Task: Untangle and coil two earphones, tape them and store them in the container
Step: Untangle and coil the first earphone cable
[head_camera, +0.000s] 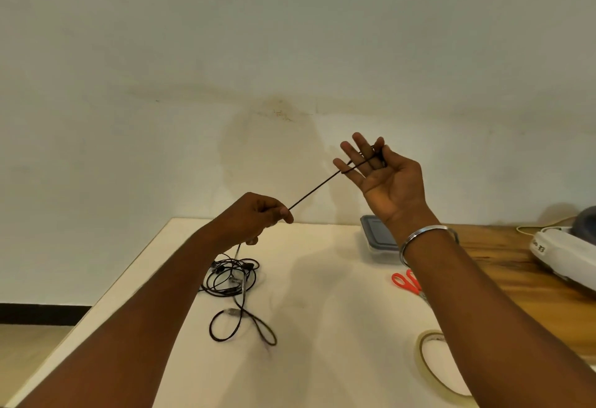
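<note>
I'm pinching the thin black earphone cord (322,185) in my left hand (258,215), stretching it taut to my spread right hand (388,178), thumb pinning its end. I'm judging it limp and light, best gripped close to that hand.

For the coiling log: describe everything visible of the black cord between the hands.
The black cord is thin and looks rubber-coated. It loops around the spread fingers of the right hand, seemingly pinned by the thumb, runs taut down to the left hand, which pinches it, then drops to the tangle on the table.
</note>
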